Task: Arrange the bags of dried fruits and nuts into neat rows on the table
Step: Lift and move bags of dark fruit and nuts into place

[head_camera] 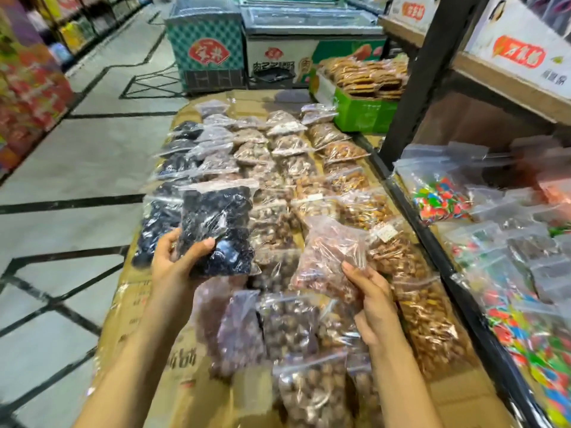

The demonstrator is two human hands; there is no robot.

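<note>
My left hand point(176, 261) grips a clear bag of dark, nearly black dried fruit point(216, 230), held upright above the table's left side. My right hand point(370, 301) holds a clear bag of reddish-brown nuts point(327, 257) by its lower right corner, tilted over the middle. Beneath them, several rows of clear bags point(278, 168) run away from me on the cardboard-covered table point(145, 319): dark fruit at the left, brown nuts in the middle, golden nuts at the right. A loose heap of bags point(290, 329) lies near me, partly hidden by my arms.
A dark metal shelf frame point(432, 236) borders the table's right side, with bags of coloured candy point(441, 202) on it. A green box of packed biscuits point(364, 112) stands at the far right end. Chest freezers point(216, 47) stand beyond. Tiled aisle floor point(77, 180) lies left.
</note>
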